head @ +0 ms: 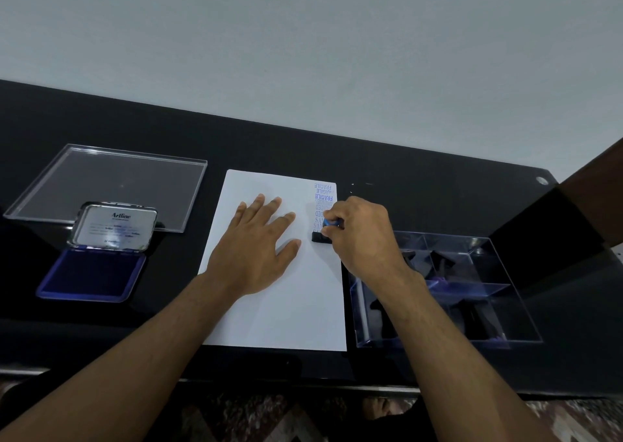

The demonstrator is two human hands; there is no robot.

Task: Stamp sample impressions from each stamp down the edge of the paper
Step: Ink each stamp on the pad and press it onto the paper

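Stamp [320,237] pressed to the paper's [279,306] right edge, just right of frame centre.

The right hand [362,236] has its fingers clamped round the stamp's blue handle, its black base on the sheet just below a column of blue impressions [325,202]. The left hand [258,249] lies flat on the paper, fingers straight and spread. At the left of the frame an open ink pad [92,273] sits before a clear lid [108,185]; at the right a clear compartment tray [448,286] rests on the black counter [404,172].
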